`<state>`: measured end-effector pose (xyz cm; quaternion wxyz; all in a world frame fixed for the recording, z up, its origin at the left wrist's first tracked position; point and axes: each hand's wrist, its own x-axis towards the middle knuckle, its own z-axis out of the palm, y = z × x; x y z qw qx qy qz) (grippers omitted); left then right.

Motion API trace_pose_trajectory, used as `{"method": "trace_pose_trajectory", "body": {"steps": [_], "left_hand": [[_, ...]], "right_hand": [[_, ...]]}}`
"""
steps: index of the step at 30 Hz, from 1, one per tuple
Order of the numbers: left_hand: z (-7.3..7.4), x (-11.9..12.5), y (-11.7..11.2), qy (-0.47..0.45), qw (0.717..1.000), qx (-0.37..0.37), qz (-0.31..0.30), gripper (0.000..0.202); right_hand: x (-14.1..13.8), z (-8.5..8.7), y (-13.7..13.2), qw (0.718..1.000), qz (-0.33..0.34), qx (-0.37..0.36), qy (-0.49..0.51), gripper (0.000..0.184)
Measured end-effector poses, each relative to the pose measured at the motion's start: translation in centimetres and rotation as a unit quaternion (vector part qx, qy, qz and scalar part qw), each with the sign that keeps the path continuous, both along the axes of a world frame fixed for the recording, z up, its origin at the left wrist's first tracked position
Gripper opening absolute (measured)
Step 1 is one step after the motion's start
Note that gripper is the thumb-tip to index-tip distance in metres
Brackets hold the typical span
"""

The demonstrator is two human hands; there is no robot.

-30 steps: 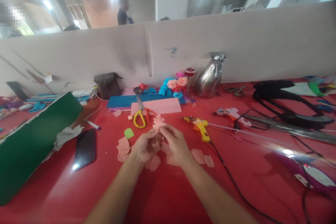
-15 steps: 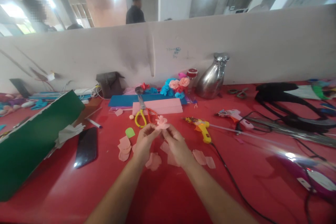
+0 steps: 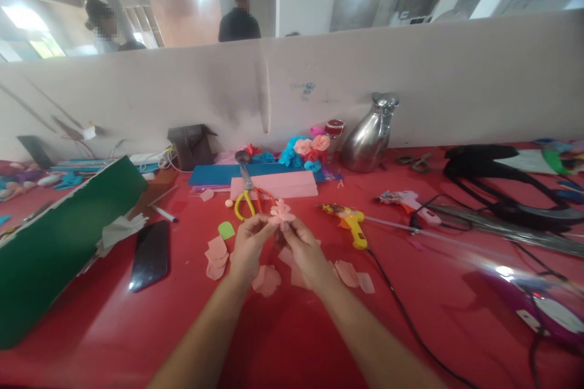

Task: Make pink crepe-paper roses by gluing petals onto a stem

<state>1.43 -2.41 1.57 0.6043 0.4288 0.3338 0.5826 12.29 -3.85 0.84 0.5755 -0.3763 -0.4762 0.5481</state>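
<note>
A small pink paper flower point(image 3: 281, 211) is held up between my two hands over the red table. My left hand point(image 3: 249, 243) pinches its left side with closed fingers. From the right, my right hand point(image 3: 305, 250) grips its lower edge between thumb and fingers. Loose pink paper petals point(image 3: 267, 280) lie on the table below and around both hands. More petals point(image 3: 216, 257) are left of my left hand, beside a green paper piece point(image 3: 226, 230). Scissors point(image 3: 246, 194) with yellow and orange handles lie just behind the flower.
A yellow glue gun point(image 3: 351, 222) and a second, white-pink glue gun point(image 3: 410, 202) lie to the right with trailing cords. At left are a phone point(image 3: 149, 255) and a green board point(image 3: 68, 237). Behind stand finished paper flowers point(image 3: 305, 149) and a metal jug point(image 3: 370, 134).
The paper flower has tilted slightly, so its petals face me more, while my hands stay nearly in place. In the background, a person at the far left has moved right.
</note>
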Motion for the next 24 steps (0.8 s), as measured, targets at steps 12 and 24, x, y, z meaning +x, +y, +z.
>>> {"method": "trace_pose_trajectory", "body": {"steps": [12,24], "left_hand": [[-0.97,-0.14,0.62,-0.021,0.999,-0.031,0.040,0.010],[-0.62,0.14,0.40,-0.003,0.998,-0.036,0.056,0.019]], "right_hand": [[-0.43,-0.55,-0.15,0.999,0.004,-0.019,0.043,0.019],[-0.31,0.27,-0.27,0.999,0.035,-0.029,0.028,0.016]]}}
